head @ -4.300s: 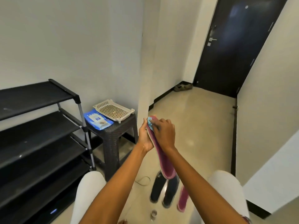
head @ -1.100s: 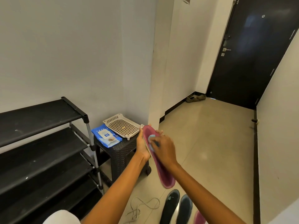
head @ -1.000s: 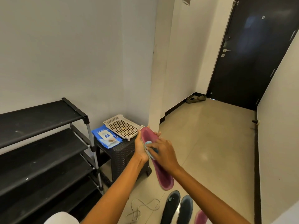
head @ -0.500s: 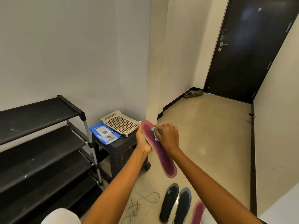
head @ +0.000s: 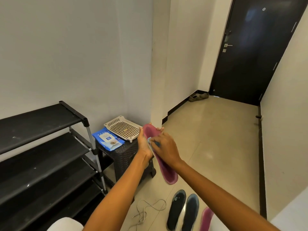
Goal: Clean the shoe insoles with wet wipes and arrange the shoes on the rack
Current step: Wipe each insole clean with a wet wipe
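My left hand (head: pixel 144 144) grips a maroon insole (head: pixel 166 170) from behind, toe end up, in front of me. My right hand (head: pixel 165 148) pinches a light blue wet wipe (head: pixel 150 142) and presses it against the insole's upper half. On the floor below lie two dark insoles (head: pixel 183 210) side by side and a second maroon insole (head: pixel 206 217), partly behind my right arm. A blue pack of wet wipes (head: pixel 108 139) lies on a dark stool (head: pixel 123 155). The black shoe rack (head: pixel 41 155) stands at the left; I see no shoes on it.
A cream perforated tray (head: pixel 124 128) sits on the stool beside the wipes pack. Loose grey laces (head: pixel 146 212) lie on the tiled floor. A wall corner rises behind the stool. A dark door (head: pixel 255 50) closes the corridor, with a pair of shoes (head: pixel 198 97) beside it.
My right hand has rubbed the wipe up and down the insole's upper half and now sits slightly lower than half a second ago. The view has risen since the oldest frame.
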`<state>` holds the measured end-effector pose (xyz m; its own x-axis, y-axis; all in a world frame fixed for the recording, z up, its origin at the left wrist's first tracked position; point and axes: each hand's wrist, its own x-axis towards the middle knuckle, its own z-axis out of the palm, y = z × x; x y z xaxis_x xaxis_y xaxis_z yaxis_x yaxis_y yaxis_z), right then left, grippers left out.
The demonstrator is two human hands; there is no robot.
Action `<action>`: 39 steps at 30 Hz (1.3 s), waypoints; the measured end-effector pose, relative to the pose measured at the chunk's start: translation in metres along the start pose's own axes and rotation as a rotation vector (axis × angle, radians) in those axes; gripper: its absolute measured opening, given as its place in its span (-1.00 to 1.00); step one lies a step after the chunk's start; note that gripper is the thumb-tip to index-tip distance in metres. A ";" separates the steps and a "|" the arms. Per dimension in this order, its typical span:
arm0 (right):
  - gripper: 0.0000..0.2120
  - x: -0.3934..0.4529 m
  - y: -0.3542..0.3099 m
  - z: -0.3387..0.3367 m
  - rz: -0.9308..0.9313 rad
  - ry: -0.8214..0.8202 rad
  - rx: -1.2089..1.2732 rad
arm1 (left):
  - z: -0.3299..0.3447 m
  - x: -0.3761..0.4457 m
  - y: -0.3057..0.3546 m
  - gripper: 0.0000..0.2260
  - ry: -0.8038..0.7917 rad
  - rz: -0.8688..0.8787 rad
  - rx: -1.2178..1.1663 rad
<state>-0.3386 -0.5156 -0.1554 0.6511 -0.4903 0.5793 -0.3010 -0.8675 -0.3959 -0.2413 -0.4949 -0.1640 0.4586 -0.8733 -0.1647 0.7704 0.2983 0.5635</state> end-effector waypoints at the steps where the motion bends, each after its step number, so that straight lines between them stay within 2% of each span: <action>1: -0.84 -0.006 0.002 -0.003 -0.089 -0.037 -0.039 | -0.004 0.000 0.003 -0.39 -0.013 -0.006 -0.051; 3: -0.87 0.002 0.020 -0.011 -0.197 -0.044 -0.196 | -0.007 -0.003 0.003 -0.42 -0.014 -0.011 -0.095; 5: -0.80 0.017 0.030 -0.017 -0.058 -0.004 -0.260 | -0.005 -0.007 -0.003 -0.45 -0.016 -0.038 -0.040; 7: -0.76 0.027 0.026 -0.016 0.104 0.075 -0.220 | 0.005 -0.012 -0.007 -0.54 -0.012 -0.055 0.008; 9: -0.78 0.026 0.009 -0.010 0.127 0.107 -0.141 | 0.010 -0.011 -0.008 -0.57 0.014 -0.037 0.013; 12: -0.83 0.009 -0.002 -0.008 0.006 -0.056 0.027 | 0.000 -0.005 -0.003 -0.53 -0.001 -0.026 0.000; 14: -0.78 0.013 0.011 -0.016 -0.006 -0.165 0.014 | -0.006 -0.007 -0.001 -0.52 -0.013 -0.032 0.002; 15: -0.76 0.018 0.017 -0.021 0.045 -0.139 0.017 | -0.007 -0.008 -0.001 -0.52 -0.035 -0.032 0.002; 17: -0.78 0.031 0.026 -0.032 0.201 0.044 0.118 | -0.004 -0.011 -0.003 -0.54 -0.069 -0.031 -0.014; 19: -0.78 0.042 0.027 -0.037 0.261 0.174 0.190 | 0.001 -0.012 -0.005 -0.52 -0.060 -0.027 0.007; 23: -0.74 0.044 0.017 -0.021 0.190 0.011 0.109 | 0.008 -0.016 -0.010 -0.58 -0.088 -0.073 0.016; 25: -0.73 0.031 0.006 -0.011 0.158 0.003 0.076 | 0.008 -0.015 -0.007 -0.59 -0.066 -0.068 0.008; 28: -0.72 0.008 -0.009 -0.003 0.050 -0.078 0.182 | 0.006 -0.011 0.002 -0.69 -0.027 -0.059 -0.094; 30: -0.75 0.011 -0.005 -0.007 0.106 -0.090 0.250 | 0.005 -0.011 0.002 -0.68 -0.037 -0.064 -0.098; 32: -0.80 0.024 0.003 -0.014 0.236 -0.028 0.348 | 0.008 -0.013 0.001 -0.60 -0.060 -0.079 -0.068; 35: -0.67 0.036 0.001 -0.020 0.391 0.055 0.484 | 0.014 -0.015 -0.001 -0.52 -0.101 -0.107 -0.033; 39: -0.72 0.036 0.000 -0.020 0.361 0.020 0.282 | 0.013 -0.017 -0.006 -0.55 -0.072 -0.093 -0.043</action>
<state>-0.3292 -0.5348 -0.1199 0.5247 -0.7611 0.3813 -0.3026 -0.5855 -0.7521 -0.2596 -0.4873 -0.1542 0.3528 -0.9227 -0.1552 0.8270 0.2299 0.5130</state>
